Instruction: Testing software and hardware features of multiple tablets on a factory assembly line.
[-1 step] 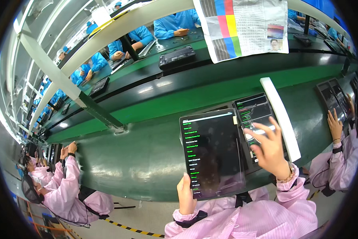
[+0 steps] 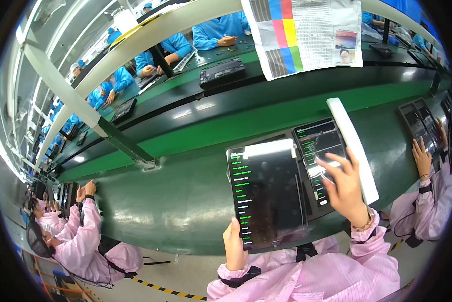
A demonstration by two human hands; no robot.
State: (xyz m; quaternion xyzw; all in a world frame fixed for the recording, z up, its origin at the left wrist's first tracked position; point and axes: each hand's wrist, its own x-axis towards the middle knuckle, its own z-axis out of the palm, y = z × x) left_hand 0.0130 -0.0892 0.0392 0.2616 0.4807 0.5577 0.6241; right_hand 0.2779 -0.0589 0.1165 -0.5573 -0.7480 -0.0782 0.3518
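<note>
A black tablet (image 2: pixel 271 201) with a column of green and white text down the left of its dark screen is gripped at its lower left edge by my left hand (image 2: pixel 234 246). Light glares off the tablet's top edge. My right hand (image 2: pixel 346 190) hovers with fingers spread over a second tablet (image 2: pixel 309 136), which lies in a dark tray and shows similar text. Part of that second screen is hidden behind my fingers. Whether any fingertip touches it, I cannot tell.
A long white foam strip (image 2: pixel 354 151) lies right of the second tablet on the green bench (image 2: pixel 160 211). Co-workers in pink sit at both sides, one with hands at devices (image 2: pixel 412 121) on the right. Across the black ledge, people in blue handle parts. A printed colour sheet (image 2: pixel 306 35) hangs ahead.
My held tablet has tilted slightly, and a bright reflection now spreads along its top. My right hand has shifted a little right and down, its fingers bending somewhat.
</note>
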